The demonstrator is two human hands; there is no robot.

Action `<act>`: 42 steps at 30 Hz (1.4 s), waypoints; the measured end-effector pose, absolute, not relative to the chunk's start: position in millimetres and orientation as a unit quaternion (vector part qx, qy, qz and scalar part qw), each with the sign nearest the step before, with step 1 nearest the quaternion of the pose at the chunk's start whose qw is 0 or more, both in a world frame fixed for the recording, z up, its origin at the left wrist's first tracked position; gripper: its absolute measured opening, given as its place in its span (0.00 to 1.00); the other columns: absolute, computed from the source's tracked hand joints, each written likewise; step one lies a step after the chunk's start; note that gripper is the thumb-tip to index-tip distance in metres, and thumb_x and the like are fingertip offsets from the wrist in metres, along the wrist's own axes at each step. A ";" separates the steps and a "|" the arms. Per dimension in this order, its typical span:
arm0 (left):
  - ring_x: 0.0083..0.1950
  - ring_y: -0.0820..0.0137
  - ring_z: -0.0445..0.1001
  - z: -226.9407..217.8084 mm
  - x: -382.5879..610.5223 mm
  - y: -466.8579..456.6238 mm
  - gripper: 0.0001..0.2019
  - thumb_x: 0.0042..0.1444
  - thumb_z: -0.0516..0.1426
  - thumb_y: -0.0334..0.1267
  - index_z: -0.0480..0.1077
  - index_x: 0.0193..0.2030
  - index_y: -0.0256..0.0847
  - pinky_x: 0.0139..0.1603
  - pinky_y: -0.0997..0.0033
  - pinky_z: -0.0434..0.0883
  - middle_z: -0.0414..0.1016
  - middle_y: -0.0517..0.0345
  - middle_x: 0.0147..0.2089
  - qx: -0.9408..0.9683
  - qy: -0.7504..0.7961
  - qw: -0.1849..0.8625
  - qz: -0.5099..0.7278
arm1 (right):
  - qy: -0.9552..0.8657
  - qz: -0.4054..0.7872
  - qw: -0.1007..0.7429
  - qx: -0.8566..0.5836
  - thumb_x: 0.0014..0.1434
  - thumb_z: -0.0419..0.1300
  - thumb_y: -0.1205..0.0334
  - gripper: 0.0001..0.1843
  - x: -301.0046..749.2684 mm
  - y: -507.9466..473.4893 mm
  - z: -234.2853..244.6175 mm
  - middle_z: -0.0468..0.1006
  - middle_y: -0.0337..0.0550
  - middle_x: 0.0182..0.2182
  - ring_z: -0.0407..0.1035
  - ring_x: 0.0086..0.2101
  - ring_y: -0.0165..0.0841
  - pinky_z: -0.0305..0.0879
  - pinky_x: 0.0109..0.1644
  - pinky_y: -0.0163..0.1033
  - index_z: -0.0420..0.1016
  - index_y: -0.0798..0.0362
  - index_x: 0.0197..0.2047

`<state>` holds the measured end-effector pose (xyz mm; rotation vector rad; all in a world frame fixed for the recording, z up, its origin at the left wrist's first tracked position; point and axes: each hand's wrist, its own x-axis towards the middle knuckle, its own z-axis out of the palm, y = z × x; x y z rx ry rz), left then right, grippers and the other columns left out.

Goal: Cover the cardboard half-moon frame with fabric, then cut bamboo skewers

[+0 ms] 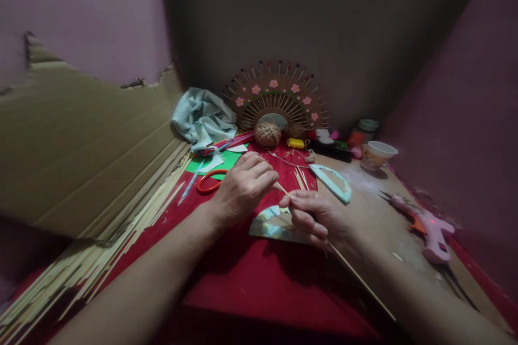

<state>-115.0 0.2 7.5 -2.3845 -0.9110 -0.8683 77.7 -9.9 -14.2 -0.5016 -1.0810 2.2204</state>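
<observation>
We are holding a thin bamboo stick (362, 280) with both hands, which are working close together but not touching as far as we are seeing. Taking them as the middle of the dial, our left hand (250, 186) is closing around the stick's upper end towards ten o'clock, its tip hiding in the curled fingers, while our right hand (313, 215) is pinching it between thumb and fingertips just beside. The long tail is emerging below the right hand and pointing to four o'clock, over the red cloth (226, 280) on the surface and past the right forearm.

We are judging this stick to be very light, dry and fairly stiff, bending a little along its length but probably snapping or splintering under a sharp kink. It is hardly looking slippery, though so slim a rod is likely rolling in a loose pinch. We are favouring a fingertip hold near the part being worked, with the free tail clear of the forearm.

A pale-blue half-disc (261, 229) is lying under the hands at six o'clock, short sticks (300, 179) are resting at one, and a pink glue gun (429, 223) is lying at three, well apart
</observation>
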 end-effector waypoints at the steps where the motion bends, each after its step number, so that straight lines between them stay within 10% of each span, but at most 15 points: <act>1: 0.41 0.65 0.66 7.4 -114.6 -0.6 0.08 0.59 0.53 0.38 0.68 0.35 0.37 0.49 0.60 0.63 0.73 0.54 0.33 -0.861 -0.331 0.226 -0.313 | -0.401 0.846 0.303 -0.181 0.58 0.54 0.66 0.08 77.5 -9.8 -14.7 0.59 0.28 0.10 0.38 0.08 0.18 0.46 0.07 0.23 0.73 0.59 0.36; 23: 0.32 0.66 0.63 6.5 -102.3 -18.4 0.10 0.61 0.50 0.36 0.68 0.30 0.37 0.37 0.63 0.60 0.69 0.54 0.28 -0.828 -0.367 0.275 -0.321 | -0.395 0.859 0.303 -0.119 0.57 0.55 0.67 0.09 81.0 -17.8 -9.6 0.62 0.29 0.11 0.40 0.08 0.18 0.49 0.08 0.23 0.74 0.59 0.40; 35: 0.34 0.75 0.72 3.4 -98.1 -22.6 0.06 0.61 0.50 0.31 0.67 0.40 0.37 0.36 0.77 0.67 0.75 0.56 0.35 -0.835 -0.311 -0.052 -0.452 | -0.408 0.825 0.368 -0.131 0.58 0.55 0.64 0.07 75.5 -17.6 -4.8 0.62 0.29 0.12 0.40 0.09 0.18 0.48 0.10 0.23 0.72 0.56 0.37; 42: 0.23 0.77 0.66 38.6 -132.3 -82.8 0.10 0.62 0.48 0.37 0.69 0.35 0.43 0.26 0.81 0.65 0.68 0.64 0.22 -0.846 -0.392 -0.228 -0.281 | -0.423 0.708 0.498 -0.268 0.53 0.57 0.63 0.05 107.5 15.1 7.5 0.67 0.33 0.14 0.54 0.12 0.21 0.50 0.14 0.26 0.71 0.56 0.34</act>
